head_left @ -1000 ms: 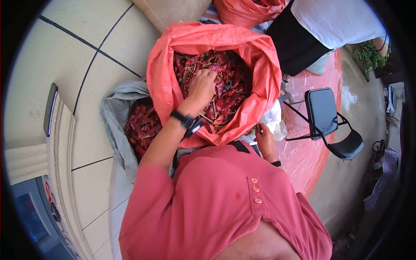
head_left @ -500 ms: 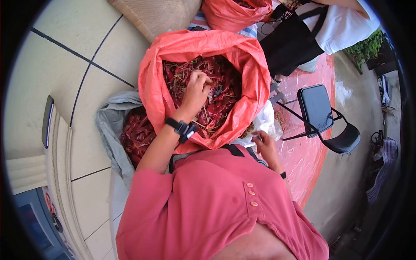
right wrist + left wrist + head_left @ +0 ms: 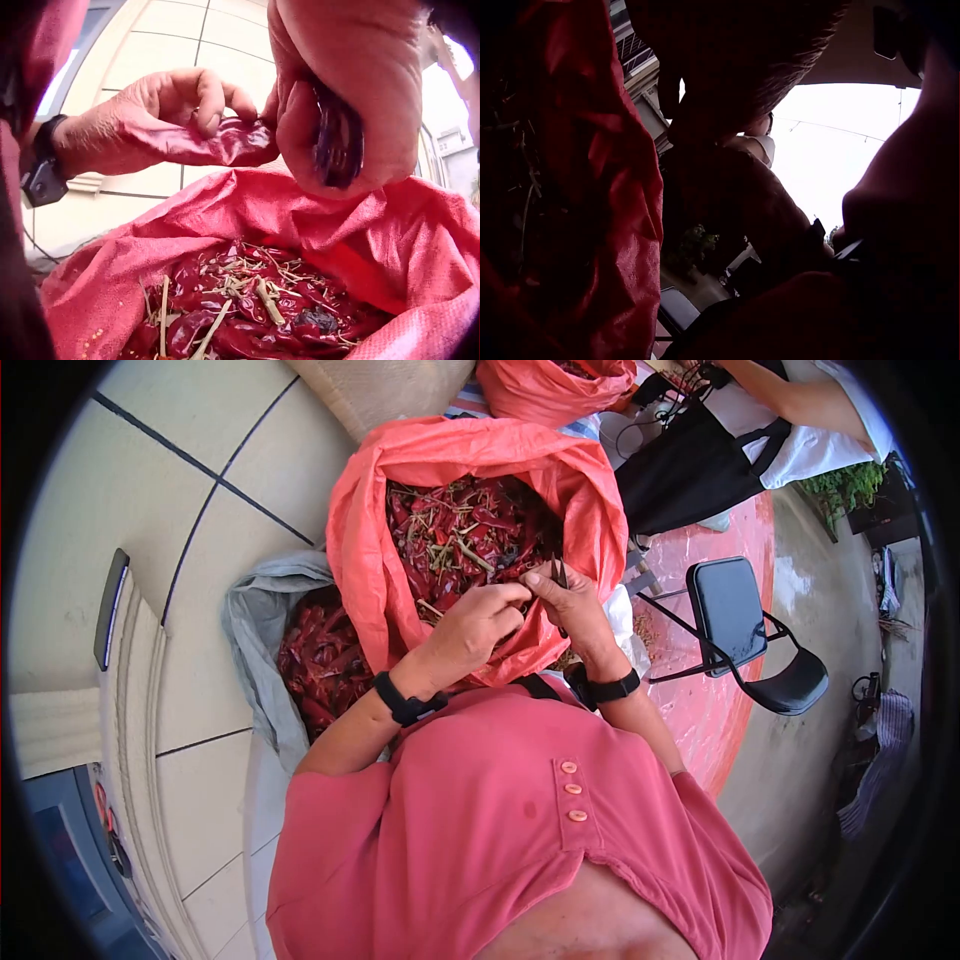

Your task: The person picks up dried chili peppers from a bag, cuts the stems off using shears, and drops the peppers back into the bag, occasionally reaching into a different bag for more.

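Observation:
A large red woven sack (image 3: 365,550) stands open in front of me, full of dried red chillies (image 3: 460,535) with stems. Both hands meet over its near rim. My left hand (image 3: 475,625) pinches one dried chilli (image 3: 225,142) by its end. My right hand (image 3: 565,605) grips small dark scissors (image 3: 557,572), seen close as dark handles (image 3: 337,142) inside the curled fingers, and its fingertips touch the chilli's other end. The left wrist view is dark and shows only the red sack (image 3: 622,187) and a forearm.
A grey sack (image 3: 255,630) holding more chillies (image 3: 320,660) leans on the left of the red one. A white bag (image 3: 622,622) sits right of it, then a black folding chair (image 3: 745,620). Another person (image 3: 800,410) and a second red sack (image 3: 545,385) are at the back.
My left hand came up out of the chillies with one chilli. My right hand moved from beside the white bag up to meet it over the sack's rim.

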Available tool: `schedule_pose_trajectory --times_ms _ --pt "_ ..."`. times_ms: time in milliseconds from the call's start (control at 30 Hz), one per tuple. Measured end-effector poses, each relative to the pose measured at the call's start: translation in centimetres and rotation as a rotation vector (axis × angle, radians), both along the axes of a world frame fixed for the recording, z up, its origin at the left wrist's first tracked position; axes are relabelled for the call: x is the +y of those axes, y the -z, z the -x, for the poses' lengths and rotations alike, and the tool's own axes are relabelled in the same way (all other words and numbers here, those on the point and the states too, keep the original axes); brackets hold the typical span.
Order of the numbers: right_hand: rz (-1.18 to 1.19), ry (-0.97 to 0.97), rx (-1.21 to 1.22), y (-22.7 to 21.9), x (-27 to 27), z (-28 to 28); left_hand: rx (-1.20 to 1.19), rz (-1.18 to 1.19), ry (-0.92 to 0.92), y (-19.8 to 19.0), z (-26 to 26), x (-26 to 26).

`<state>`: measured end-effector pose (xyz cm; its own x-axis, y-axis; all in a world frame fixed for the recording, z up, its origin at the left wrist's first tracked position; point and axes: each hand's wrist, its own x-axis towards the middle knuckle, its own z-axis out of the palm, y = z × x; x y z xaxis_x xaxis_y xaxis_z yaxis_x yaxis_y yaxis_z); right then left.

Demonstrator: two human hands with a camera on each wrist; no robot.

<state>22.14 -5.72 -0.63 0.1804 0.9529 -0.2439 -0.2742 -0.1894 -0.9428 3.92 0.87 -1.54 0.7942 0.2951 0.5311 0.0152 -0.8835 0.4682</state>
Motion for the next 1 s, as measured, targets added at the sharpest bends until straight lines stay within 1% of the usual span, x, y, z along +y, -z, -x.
schedule_pose_trajectory --times_ms 100,200,233,300,333,367,400,433,467,533,567,667,700,767,800,833,933,967,1000 --pt "0.006 -0.025 -0.04 -0.3 -0.5 -0.7 -0.201 0.359 -0.208 0.0 -0.5 -0.7" --pt "-0.032 -0.117 -0.076 -0.7 -0.5 -0.8 -0.128 1.169 0.012 -1.0 -1.1 -0.1" --pt "-0.037 -0.12 -0.078 -0.6 -0.4 -0.7 -0.114 1.099 0.062 -0.1 -1.6 0.2" --pt "-0.043 -0.125 -0.082 -0.4 -0.2 -0.6 0.084 0.993 -0.032 -0.2 -1.9 0.9" --pt "-0.091 -0.087 -0.147 0.0 -0.1 -0.4 0.182 0.939 -0.077 -0.2 -2.0 1.1" --pt "-0.14 -0.05 -0.213 0.8 0.0 -0.1 0.107 0.94 -0.098 1.4 -2.1 1.3" --pt "-0.191 -0.013 -0.279 1.6 0.1 0.0 0.178 0.961 -0.115 1.9 -2.3 1.4" --pt "-0.289 0.036 -0.428 2.3 0.3 0.3 0.251 0.982 -0.134 2.4 -2.4 1.6" --pt "-0.374 0.04 -0.643 2.7 0.1 0.4 0.324 1.003 -0.152 2.8 -2.5 1.5" --pt "-0.544 0.044 -1.071 1.5 -0.2 1.3 0.09 1.238 -0.074 3.8 -3.0 0.6" --pt "-0.526 -0.008 -1.23 0.4 -0.4 1.5 -0.031 1.35 -0.034 4.1 -3.1 0.2" --pt "-0.44 0.087 -0.854 2.5 -0.4 1.3 0.069 1.458 0.077 2.5 -2.5 0.1" --pt "-0.282 0.088 -0.497 2.7 -0.3 1.6 0.141 1.361 0.032 1.6 -2.5 0.1" --pt "-0.171 0.053 0.013 2.4 -0.5 1.4 0.182 1.194 -0.003 2.0 -2.4 0.1" --pt "-0.117 0.038 0.266 1.5 -0.5 1.3 0.202 1.107 -0.019 2.0 -2.4 0.1" --pt "-0.091 0.039 0.222 0.2 -0.7 1.4 0.239 1.052 -0.02 1.7 -2.3 0.2" --pt "-0.012 -0.039 0.36 1.8 -1.1 -0.1 0.235 1.08 0.051 1.3 -2.1 0.1" --pt "0.0 -0.03 0.432 2.3 -1.2 -0.2 0.232 1.08 0.066 1.2 -2.1 0.1" --pt "0.02 -0.03 0.569 2.7 -1.1 -0.5 0.228 1.08 0.082 1.0 -2.1 0.2"
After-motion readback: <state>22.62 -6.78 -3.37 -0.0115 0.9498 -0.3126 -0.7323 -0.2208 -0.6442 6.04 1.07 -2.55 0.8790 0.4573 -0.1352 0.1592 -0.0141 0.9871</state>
